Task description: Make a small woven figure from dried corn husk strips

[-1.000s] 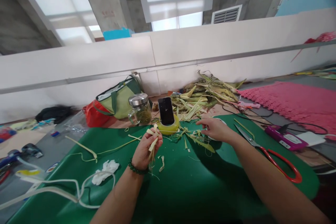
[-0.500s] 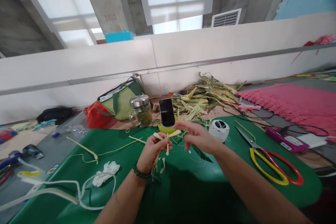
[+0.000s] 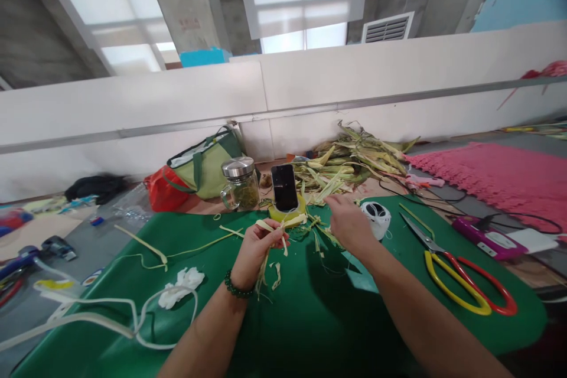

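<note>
My left hand (image 3: 261,242) is closed on pale corn husk strips (image 3: 283,225), crossed at the fingertips, with loose ends hanging below the palm. A dark green bead bracelet (image 3: 239,286) circles that wrist. My right hand (image 3: 351,223) is held apart from the left, over husk scraps and beside a white roll of thread (image 3: 376,218). Its fingertips point away toward the husk pile, and whether they grip anything is hidden. Thin husk strips (image 3: 318,230) lie between the hands. A pale green flat piece (image 3: 361,271) shows under my right wrist.
Behind the hands, a phone (image 3: 284,188) leans upright on a yellow stand, beside a lidded glass jar (image 3: 240,186). Corn husks (image 3: 354,156) are heaped at the back. Large scissors (image 3: 456,274) lie right. Crumpled tissue (image 3: 181,288) and a white cable (image 3: 88,320) are left.
My right hand has moved right, away from the left hand, toward the thread roll, uncovering husk strips. My left hand keeps its hold on the husk strips. The view has shifted slightly.
</note>
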The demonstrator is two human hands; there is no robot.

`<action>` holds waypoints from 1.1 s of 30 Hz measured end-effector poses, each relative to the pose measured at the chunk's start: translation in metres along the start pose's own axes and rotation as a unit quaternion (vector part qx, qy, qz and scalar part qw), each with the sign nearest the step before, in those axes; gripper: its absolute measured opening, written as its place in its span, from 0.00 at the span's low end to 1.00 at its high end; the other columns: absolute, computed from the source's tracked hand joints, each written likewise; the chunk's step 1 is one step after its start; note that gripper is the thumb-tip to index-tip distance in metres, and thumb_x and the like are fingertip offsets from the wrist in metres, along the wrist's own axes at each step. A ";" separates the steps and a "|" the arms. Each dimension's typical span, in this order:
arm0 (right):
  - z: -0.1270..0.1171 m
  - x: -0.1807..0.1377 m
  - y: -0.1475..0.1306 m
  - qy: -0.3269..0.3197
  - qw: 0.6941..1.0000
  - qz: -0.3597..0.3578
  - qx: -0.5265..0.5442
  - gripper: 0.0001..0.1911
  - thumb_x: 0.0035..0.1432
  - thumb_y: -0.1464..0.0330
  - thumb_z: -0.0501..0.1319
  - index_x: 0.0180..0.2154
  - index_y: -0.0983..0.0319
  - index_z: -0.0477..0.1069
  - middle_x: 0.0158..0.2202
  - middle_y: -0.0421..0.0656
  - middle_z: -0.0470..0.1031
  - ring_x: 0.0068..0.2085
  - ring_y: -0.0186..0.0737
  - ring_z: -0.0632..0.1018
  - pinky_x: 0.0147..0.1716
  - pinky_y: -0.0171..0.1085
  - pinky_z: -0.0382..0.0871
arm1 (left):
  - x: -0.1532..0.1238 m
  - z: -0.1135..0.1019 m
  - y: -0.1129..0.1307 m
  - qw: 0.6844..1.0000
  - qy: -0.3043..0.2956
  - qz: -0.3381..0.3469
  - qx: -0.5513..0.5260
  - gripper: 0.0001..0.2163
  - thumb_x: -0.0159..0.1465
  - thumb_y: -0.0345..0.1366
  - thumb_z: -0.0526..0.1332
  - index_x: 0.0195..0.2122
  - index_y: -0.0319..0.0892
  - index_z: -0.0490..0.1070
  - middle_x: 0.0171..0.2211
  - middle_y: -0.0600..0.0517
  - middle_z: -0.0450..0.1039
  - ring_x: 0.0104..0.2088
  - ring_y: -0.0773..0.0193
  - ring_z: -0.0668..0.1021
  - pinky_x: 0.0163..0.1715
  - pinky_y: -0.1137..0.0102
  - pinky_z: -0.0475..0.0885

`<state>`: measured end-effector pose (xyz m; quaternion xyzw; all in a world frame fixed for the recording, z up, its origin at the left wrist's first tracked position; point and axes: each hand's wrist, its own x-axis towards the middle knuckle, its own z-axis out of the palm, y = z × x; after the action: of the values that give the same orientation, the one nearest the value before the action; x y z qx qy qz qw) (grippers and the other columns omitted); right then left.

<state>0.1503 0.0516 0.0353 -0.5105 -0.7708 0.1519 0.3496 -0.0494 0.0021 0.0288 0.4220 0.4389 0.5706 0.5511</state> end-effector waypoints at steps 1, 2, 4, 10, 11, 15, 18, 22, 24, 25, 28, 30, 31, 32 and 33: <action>-0.002 -0.001 0.000 0.016 1.000 0.008 0.021 0.21 0.50 0.80 0.51 0.45 0.64 0.71 0.47 0.51 0.72 0.41 0.44 0.75 0.38 0.40 0.70 | -0.001 0.002 0.000 1.000 0.000 0.010 0.010 0.14 0.44 0.40 0.72 0.25 0.38 0.71 0.20 0.53 0.76 0.21 0.68 0.76 0.24 0.75 0.69; -0.002 -0.003 -0.002 -0.004 0.997 0.013 0.078 0.23 0.51 0.79 0.51 0.48 0.63 0.69 0.49 0.51 0.71 0.38 0.42 0.76 0.36 0.39 0.71 | -0.001 0.003 0.000 1.000 -0.001 0.019 0.021 0.14 0.44 0.40 0.72 0.25 0.38 0.72 0.20 0.53 0.76 0.21 0.67 0.76 0.24 0.75 0.69; 0.004 -0.007 -0.009 -0.092 0.967 0.018 0.236 0.28 0.50 0.77 0.50 0.54 0.60 0.64 0.53 0.50 0.68 0.27 0.33 0.76 0.28 0.35 0.71 | -0.002 0.006 0.000 0.999 -0.004 0.029 0.039 0.13 0.45 0.40 0.72 0.25 0.38 0.72 0.20 0.52 0.76 0.22 0.66 0.77 0.24 0.74 0.70; 0.028 -0.009 -0.025 -0.227 0.874 -0.028 0.429 0.25 0.50 0.75 0.56 0.52 0.59 0.65 0.47 0.46 0.73 0.27 0.29 0.74 0.28 0.32 0.71 | -0.003 0.006 -0.002 0.998 -0.051 -0.020 0.011 0.14 0.43 0.39 0.73 0.25 0.37 0.73 0.19 0.52 0.75 0.19 0.67 0.75 0.23 0.74 0.69; 0.029 -0.009 -0.024 -0.235 0.872 -0.035 0.428 0.16 0.52 0.72 0.57 0.45 0.62 0.69 0.39 0.44 0.75 0.27 0.31 0.73 0.27 0.31 0.70 | -0.003 0.005 -0.001 0.998 -0.056 -0.035 -0.001 0.14 0.42 0.39 0.73 0.25 0.37 0.73 0.19 0.52 0.75 0.19 0.68 0.75 0.23 0.74 0.69; 0.031 -0.006 -0.017 -0.199 0.888 -0.035 0.412 0.12 0.54 0.62 0.59 0.25 0.65 0.68 0.18 0.36 0.64 0.21 0.28 0.64 0.20 0.29 0.58 | -0.004 0.004 0.002 0.994 -0.049 -0.086 -0.047 0.15 0.39 0.37 0.74 0.25 0.37 0.73 0.19 0.53 0.75 0.21 0.68 0.76 0.23 0.75 0.71; 0.034 -0.007 -0.016 -0.153 0.907 -0.044 0.389 0.14 0.54 0.61 0.59 0.23 0.64 0.67 0.18 0.35 0.62 0.21 0.28 0.62 0.21 0.30 0.55 | -0.006 0.006 0.003 0.993 -0.045 -0.095 -0.057 0.16 0.38 0.37 0.75 0.25 0.37 0.73 0.19 0.53 0.75 0.20 0.69 0.76 0.23 0.76 0.71; 0.040 -0.015 -0.022 -0.077 0.945 -0.086 0.306 0.15 0.57 0.64 0.56 0.21 0.64 0.68 0.23 0.40 0.68 0.27 0.34 0.67 0.28 0.33 0.60 | -0.007 0.009 -0.001 1.000 -0.012 -0.012 0.002 0.13 0.43 0.38 0.73 0.24 0.37 0.73 0.19 0.52 0.75 0.21 0.67 0.76 0.23 0.75 0.69; 0.044 -0.020 -0.024 -0.056 0.957 -0.087 0.270 0.14 0.58 0.65 0.54 0.23 0.63 0.69 0.23 0.41 0.70 0.27 0.35 0.68 0.29 0.34 0.61 | -0.007 0.010 -0.003 0.998 0.006 0.035 0.047 0.12 0.44 0.38 0.72 0.23 0.37 0.73 0.19 0.53 0.74 0.21 0.67 0.75 0.24 0.74 0.69; 0.046 -0.023 -0.024 -0.046 0.962 -0.084 0.255 0.14 0.58 0.66 0.54 0.23 0.63 0.69 0.23 0.41 0.70 0.27 0.35 0.68 0.28 0.34 0.61 | -0.006 0.010 -0.003 0.996 0.013 0.052 0.068 0.11 0.45 0.38 0.71 0.23 0.37 0.73 0.19 0.53 0.74 0.21 0.67 0.75 0.24 0.74 0.70; 0.053 -0.033 -0.024 -0.021 0.972 -0.072 0.222 0.14 0.60 0.65 0.52 0.26 0.63 0.70 0.23 0.42 0.71 0.26 0.35 0.69 0.27 0.33 0.61 | -0.004 0.010 -0.005 0.988 0.036 0.091 0.117 0.09 0.47 0.37 0.69 0.23 0.38 0.72 0.18 0.53 0.73 0.21 0.65 0.75 0.24 0.73 0.69; 0.056 -0.040 -0.024 -0.023 0.978 -0.091 0.187 0.14 0.62 0.66 0.50 0.29 0.64 0.71 0.25 0.42 0.72 0.27 0.35 0.70 0.27 0.32 0.62 | -0.002 0.008 -0.006 0.977 0.061 0.121 0.164 0.06 0.49 0.36 0.67 0.23 0.39 0.72 0.18 0.53 0.73 0.21 0.65 0.75 0.24 0.73 0.69; 0.055 -0.042 -0.024 -0.028 0.981 -0.114 0.152 0.15 0.62 0.67 0.49 0.30 0.64 0.71 0.25 0.43 0.72 0.27 0.35 0.70 0.27 0.32 0.62 | -0.001 0.007 -0.006 0.968 0.070 0.138 0.199 0.05 0.49 0.34 0.66 0.23 0.40 0.72 0.18 0.53 0.73 0.21 0.65 0.74 0.24 0.73 0.68; 0.053 -0.042 -0.023 -0.037 0.983 -0.143 0.106 0.15 0.63 0.68 0.48 0.30 0.64 0.71 0.25 0.44 0.72 0.27 0.36 0.70 0.28 0.33 0.61 | -0.001 0.005 -0.007 0.956 0.068 0.152 0.240 0.03 0.50 0.33 0.65 0.22 0.40 0.73 0.19 0.52 0.74 0.22 0.65 0.74 0.24 0.73 0.67; 0.048 -0.041 -0.022 -0.050 0.982 -0.174 0.059 0.15 0.62 0.70 0.48 0.29 0.65 0.71 0.25 0.45 0.72 0.27 0.36 0.70 0.28 0.33 0.61 | -0.001 0.004 -0.007 0.945 0.049 0.161 0.282 0.03 0.49 0.31 0.65 0.20 0.41 0.73 0.19 0.52 0.74 0.22 0.65 0.73 0.24 0.73 0.66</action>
<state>0.1113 0.0118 -0.0018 -0.3383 -0.8543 0.1595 0.3610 -0.0438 0.0010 0.0230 0.5965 0.5344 0.5248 0.2884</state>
